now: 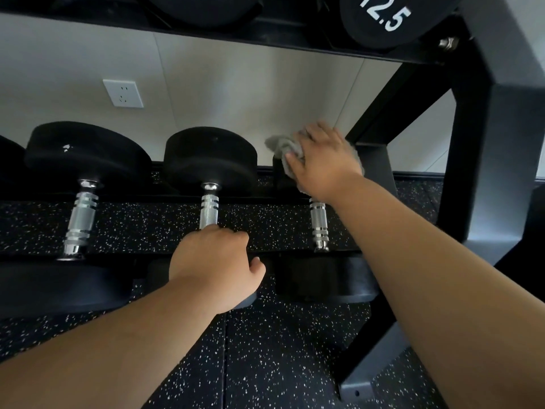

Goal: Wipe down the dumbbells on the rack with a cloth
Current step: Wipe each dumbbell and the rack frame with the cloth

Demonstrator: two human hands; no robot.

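the lower shelf of the rack carries three dumbbells side by side, each with black round heads and a knurled chrome handle, the handles running from near to far. the right hand lies on top of the far head of the right dumbbell, with a crumpled grey cloth bunched under the palm and fingers. the fingers are bent over the cloth and grasp it against the head. part of the cloth sticks out past the fingertips on the left, and a little shows below the wrist. most of that far head is hidden by the hand and cloth. the left hand is set on the near end of the middle dumbbell, fingers curled down over the handle where it meets the near head, thumb pointing to the right. the near head is largely covered by this hand and forearm. the left dumbbell stands apart from both hands. on the upper shelf, a black dumbbell head marked 12.5 sits above the right hand. a white wall socket is mounted on the pale wall behind the rack, above the left dumbbell. the floor under the rack is black rubber with white flecks.
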